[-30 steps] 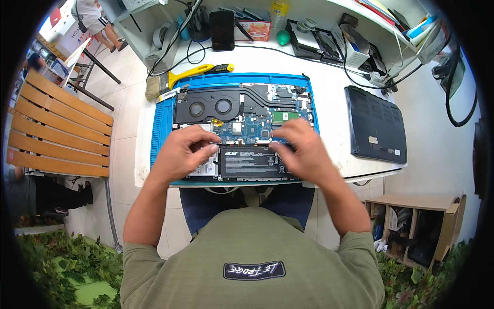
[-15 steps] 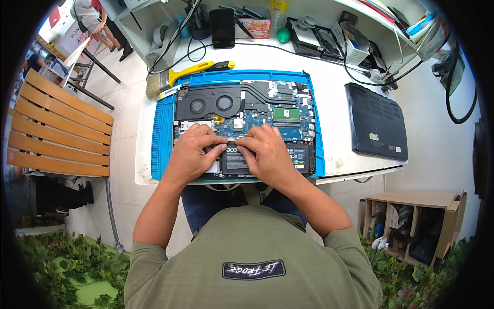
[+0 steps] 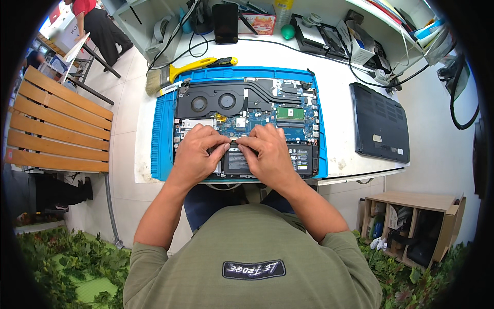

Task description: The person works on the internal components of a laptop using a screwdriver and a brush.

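Observation:
An opened laptop (image 3: 267,116) lies on a blue repair mat (image 3: 163,135), its blue circuit board, twin cooling fans and green memory module (image 3: 289,113) showing. Along its near edge sits a flat black battery (image 3: 303,158). My left hand (image 3: 200,153) and my right hand (image 3: 268,153) meet over the board's lower edge, just above the battery. On each hand thumb and forefinger are pinched close together, the fingertips nearly touching across a small gap. Whatever they pinch or press there is too small and too covered to make out.
A black laptop bottom cover (image 3: 380,126) lies at the right of the white table. Beyond the mat are a yellow-handled brush (image 3: 170,74), a yellow and black knife (image 3: 225,62), a dark phone (image 3: 226,24) and a black cable. A slatted wooden bench (image 3: 60,123) stands at the left.
Both hands stay at the same spot with barely changed fingers. The view has shifted slightly. In the background at upper left, people have moved; one in red now stands by the white table.

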The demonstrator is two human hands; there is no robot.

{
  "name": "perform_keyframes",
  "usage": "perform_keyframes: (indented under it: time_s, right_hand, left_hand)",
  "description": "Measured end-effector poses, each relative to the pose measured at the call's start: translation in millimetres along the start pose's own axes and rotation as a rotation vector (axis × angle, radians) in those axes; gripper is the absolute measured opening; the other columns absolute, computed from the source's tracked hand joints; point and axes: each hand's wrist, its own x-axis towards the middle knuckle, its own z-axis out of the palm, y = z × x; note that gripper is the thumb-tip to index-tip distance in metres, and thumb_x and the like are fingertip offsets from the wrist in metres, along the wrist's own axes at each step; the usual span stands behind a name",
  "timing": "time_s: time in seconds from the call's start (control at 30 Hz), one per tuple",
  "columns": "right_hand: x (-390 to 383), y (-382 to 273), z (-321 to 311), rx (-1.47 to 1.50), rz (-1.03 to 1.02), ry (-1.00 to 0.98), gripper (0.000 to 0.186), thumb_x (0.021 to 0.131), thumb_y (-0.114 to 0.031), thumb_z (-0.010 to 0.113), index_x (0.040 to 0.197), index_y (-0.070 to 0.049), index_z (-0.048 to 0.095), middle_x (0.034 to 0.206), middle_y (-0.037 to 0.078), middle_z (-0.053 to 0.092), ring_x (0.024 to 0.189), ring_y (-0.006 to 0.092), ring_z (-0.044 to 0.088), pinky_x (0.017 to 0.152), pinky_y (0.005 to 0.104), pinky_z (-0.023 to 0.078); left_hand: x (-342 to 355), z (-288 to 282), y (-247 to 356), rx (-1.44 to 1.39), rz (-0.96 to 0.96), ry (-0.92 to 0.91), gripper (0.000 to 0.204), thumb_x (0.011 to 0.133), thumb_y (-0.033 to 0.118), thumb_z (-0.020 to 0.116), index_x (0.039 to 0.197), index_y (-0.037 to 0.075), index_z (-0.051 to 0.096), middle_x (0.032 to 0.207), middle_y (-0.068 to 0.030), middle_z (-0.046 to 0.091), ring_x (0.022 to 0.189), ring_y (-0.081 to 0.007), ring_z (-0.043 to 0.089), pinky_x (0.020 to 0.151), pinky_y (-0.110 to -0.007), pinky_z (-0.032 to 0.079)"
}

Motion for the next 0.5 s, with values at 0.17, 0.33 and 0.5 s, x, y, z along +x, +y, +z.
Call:
perform_keyframes:
  time_s: [0.17, 0.33, 0.5]
  right_hand:
    - [0.8, 0.8, 0.8, 0.019, 0.011, -0.001, 0.007, 0.091, -0.008, 0.080, 0.098, -0.007, 0.082, 0.090, 0.006, 0.064, 0.092, 0.0286, 0.059, 0.082, 0.0455, 0.038]
    - [0.5, 0.7, 1.9, 0.018, 0.024, -0.006, 0.006, 0.090, -0.008, 0.080, 0.096, -0.007, 0.081, 0.089, 0.006, 0.064, 0.091, 0.0285, 0.059, 0.082, 0.0455, 0.038]
    - [1.3, 0.2, 1.3, 0.012, 0.013, -0.005, 0.007, 0.091, -0.008, 0.079, 0.097, -0.007, 0.080, 0.090, 0.006, 0.064, 0.092, 0.0289, 0.059, 0.082, 0.0458, 0.038]
  left_hand:
    - [0.1, 1.2, 0.0, -0.004, -0.021, -0.012, 0.011, 0.089, 0.006, 0.082, 0.099, 0.004, 0.081, 0.088, -0.0074, 0.068, 0.090, -0.0268, 0.061, 0.080, -0.040, 0.050]
    - [1.8, 0.5, -1.5, 0.006, -0.006, -0.024, 0.010, 0.089, 0.007, 0.082, 0.099, 0.004, 0.081, 0.088, -0.0077, 0.067, 0.090, -0.0272, 0.061, 0.080, -0.040, 0.050]
    - [3.7, -1.6, -2.7, 0.005, 0.008, -0.051, 0.010, 0.090, 0.008, 0.082, 0.099, 0.004, 0.079, 0.090, -0.0088, 0.067, 0.091, -0.0288, 0.061, 0.081, -0.041, 0.050]
